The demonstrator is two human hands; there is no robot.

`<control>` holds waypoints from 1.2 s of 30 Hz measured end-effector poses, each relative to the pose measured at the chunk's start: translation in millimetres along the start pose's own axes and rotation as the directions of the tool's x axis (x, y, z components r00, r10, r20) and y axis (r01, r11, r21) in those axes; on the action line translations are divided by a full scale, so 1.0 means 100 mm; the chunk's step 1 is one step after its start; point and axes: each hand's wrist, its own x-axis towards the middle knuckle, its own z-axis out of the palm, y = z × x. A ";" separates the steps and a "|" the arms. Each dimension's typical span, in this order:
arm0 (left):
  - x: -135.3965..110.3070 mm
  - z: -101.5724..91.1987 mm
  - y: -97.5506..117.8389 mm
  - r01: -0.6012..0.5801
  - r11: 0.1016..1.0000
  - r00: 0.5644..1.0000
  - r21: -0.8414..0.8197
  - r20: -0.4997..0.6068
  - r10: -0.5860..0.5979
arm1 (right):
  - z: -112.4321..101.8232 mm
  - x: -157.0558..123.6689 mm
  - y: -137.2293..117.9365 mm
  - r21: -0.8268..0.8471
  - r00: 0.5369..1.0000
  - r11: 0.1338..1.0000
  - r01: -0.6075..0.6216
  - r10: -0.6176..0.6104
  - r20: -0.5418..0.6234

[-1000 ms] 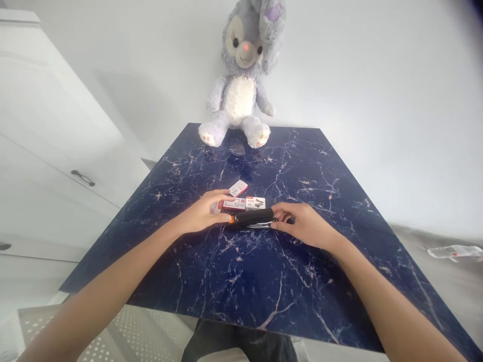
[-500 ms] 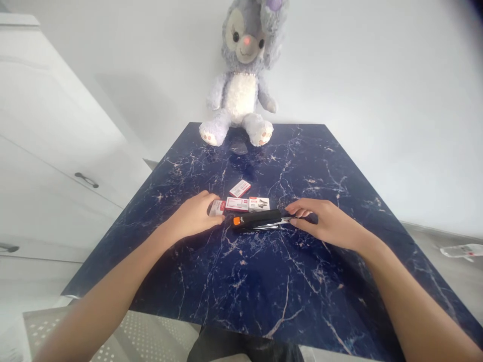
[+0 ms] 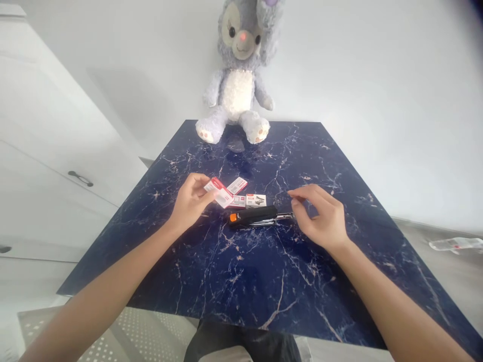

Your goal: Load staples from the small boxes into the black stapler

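My left hand [image 3: 191, 200] is closed on a small red-and-white staple box [image 3: 222, 193], pinched between thumb and fingers and tilted above the other boxes. Partly behind it lie a flat red-and-white box [image 3: 237, 185] and another box [image 3: 237, 202], the latter mostly covered. A white box [image 3: 256, 200] with a dark picture on it stands to their right. In front lies a black stapler [image 3: 253, 216] with an orange button, its metal tray sticking out to the right. My right hand [image 3: 319, 213] hovers beside that tray end, fingers curled, with a small gap between thumb and forefinger.
A grey plush toy [image 3: 238, 90] sits against the wall at the back of the dark blue marbled table [image 3: 256, 281]. White drawers [image 3: 45, 201] stand to the left. A clear plastic item [image 3: 455, 245] lies beyond the table on the right.
My left hand has lifted the staple box from the table and tilted it over the others. My right hand has let go of the stapler's metal tray and risen slightly.
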 end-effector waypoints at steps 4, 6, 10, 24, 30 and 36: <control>-0.09 0.08 0.11 -0.038 0.992 0.998 -0.117 -0.061 0.031 | 0.06 -0.08 -0.14 -0.007 0.990 0.993 0.119 -0.119 -0.077; -0.18 0.16 0.19 -0.036 0.989 0.999 -0.144 -0.018 0.033 | 0.10 -0.12 -0.23 0.006 0.984 0.984 0.176 -0.176 -0.029; -0.40 0.34 0.32 -0.017 0.983 0.997 -0.184 0.067 0.030 | 0.18 -0.18 -0.40 0.083 0.950 0.953 0.292 -0.299 0.088; -0.47 0.41 0.19 0.081 0.941 0.997 -0.327 0.017 -0.080 | 0.19 -0.17 -0.38 0.092 0.968 0.970 0.226 -0.234 0.088; -0.44 0.39 0.19 0.101 0.939 0.994 -0.330 0.006 -0.105 | 0.19 -0.15 -0.35 0.022 0.975 0.980 0.196 -0.197 0.105; -0.45 0.40 0.17 0.104 0.955 0.995 -0.279 0.040 -0.096 | 0.20 -0.14 -0.39 0.027 0.972 0.977 0.212 -0.214 0.099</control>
